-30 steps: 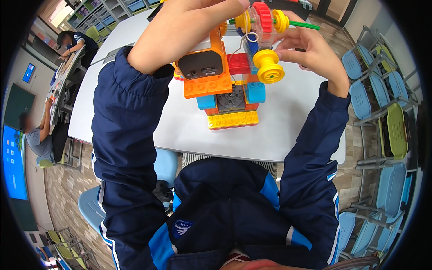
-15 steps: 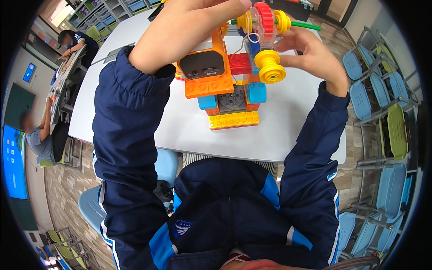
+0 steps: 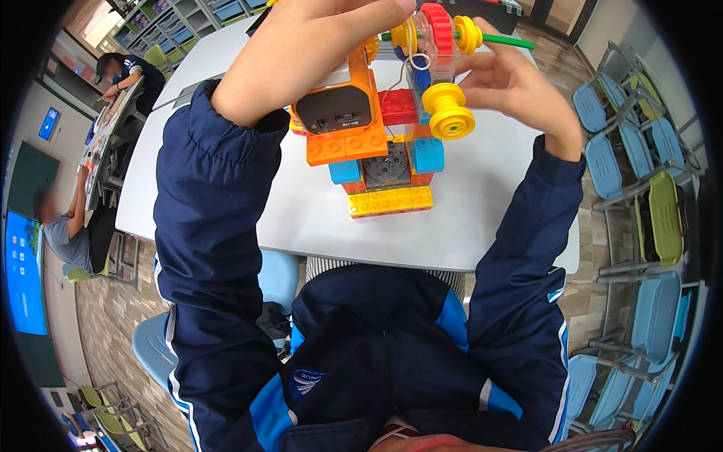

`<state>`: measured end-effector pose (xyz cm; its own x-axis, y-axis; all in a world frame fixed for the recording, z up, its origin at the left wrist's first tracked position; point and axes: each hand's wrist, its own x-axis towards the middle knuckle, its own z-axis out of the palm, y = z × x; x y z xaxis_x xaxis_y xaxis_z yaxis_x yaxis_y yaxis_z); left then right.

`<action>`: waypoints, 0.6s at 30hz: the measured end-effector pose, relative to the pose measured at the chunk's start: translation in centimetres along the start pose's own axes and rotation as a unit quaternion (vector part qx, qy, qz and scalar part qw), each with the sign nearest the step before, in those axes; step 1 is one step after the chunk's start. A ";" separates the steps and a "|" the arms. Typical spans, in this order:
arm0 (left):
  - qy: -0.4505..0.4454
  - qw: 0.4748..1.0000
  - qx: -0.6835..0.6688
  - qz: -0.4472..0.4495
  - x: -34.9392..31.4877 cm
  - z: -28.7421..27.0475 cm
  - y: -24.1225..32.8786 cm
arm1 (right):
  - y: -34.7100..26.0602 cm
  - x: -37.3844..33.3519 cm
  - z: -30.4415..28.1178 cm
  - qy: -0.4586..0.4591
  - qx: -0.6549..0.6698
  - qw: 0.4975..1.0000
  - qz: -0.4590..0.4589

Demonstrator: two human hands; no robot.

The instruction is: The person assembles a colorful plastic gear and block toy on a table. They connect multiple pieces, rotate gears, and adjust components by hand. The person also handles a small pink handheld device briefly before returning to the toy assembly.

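A toy brick model stands on the white table in front of me, built of orange, yellow, red and blue bricks. Its orange block with a dark panel sits under my left hand. That hand's thumb stretches to the yellow pulley and green axle; its other fingers are cut off or hidden. My right hand closes on the model's right column, fingertips partly hidden behind it. Beside those fingers are a yellow spool and a red toothed wheel. A pale string loops off the pulley.
The white table runs around the model. Blue and green chairs line the right side. Two other people sit at a table on the left. Storage shelves stand at the far left, and a blue chair is beside me.
The model's upper part, with axle and spool, has shifted very slightly left. Both hands stay in nearly the same places on it.
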<state>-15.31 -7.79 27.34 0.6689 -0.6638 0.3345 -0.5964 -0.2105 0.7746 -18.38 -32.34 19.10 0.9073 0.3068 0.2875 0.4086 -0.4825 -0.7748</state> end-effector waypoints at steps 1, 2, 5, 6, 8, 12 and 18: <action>-0.001 1.000 -0.003 0.002 0.0 0.0 0.0 | -0.7 0.2 -0.8 -0.013 -0.024 0.999 0.029; 0.001 1.000 0.001 0.001 0.0 0.0 0.0 | -0.9 0.3 -1.0 -0.013 -0.034 0.999 0.037; 0.004 1.000 0.007 -0.004 -0.1 0.0 0.2 | -1.0 0.0 -1.0 0.013 -0.040 0.999 0.021; 0.002 1.000 0.006 -0.008 -0.1 0.0 0.2 | -1.2 -0.1 -0.8 0.018 -0.033 0.999 0.006; 0.005 1.000 0.010 -0.020 0.0 0.1 0.4 | -1.0 -0.1 -0.2 0.029 -0.010 0.999 -0.023; 0.004 1.000 0.016 -0.012 -0.1 0.1 0.4 | 0.3 0.5 0.4 0.023 0.015 0.999 -0.020; -0.002 1.000 0.007 0.001 0.1 -0.2 -0.6 | -1.3 0.1 -0.4 0.009 -0.040 0.999 0.009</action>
<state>-14.78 -7.61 27.07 0.6656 -0.6676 0.3335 -0.6038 -0.2191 0.7664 -18.79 -31.96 20.36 0.9157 0.2839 0.2845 0.3987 -0.5518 -0.7325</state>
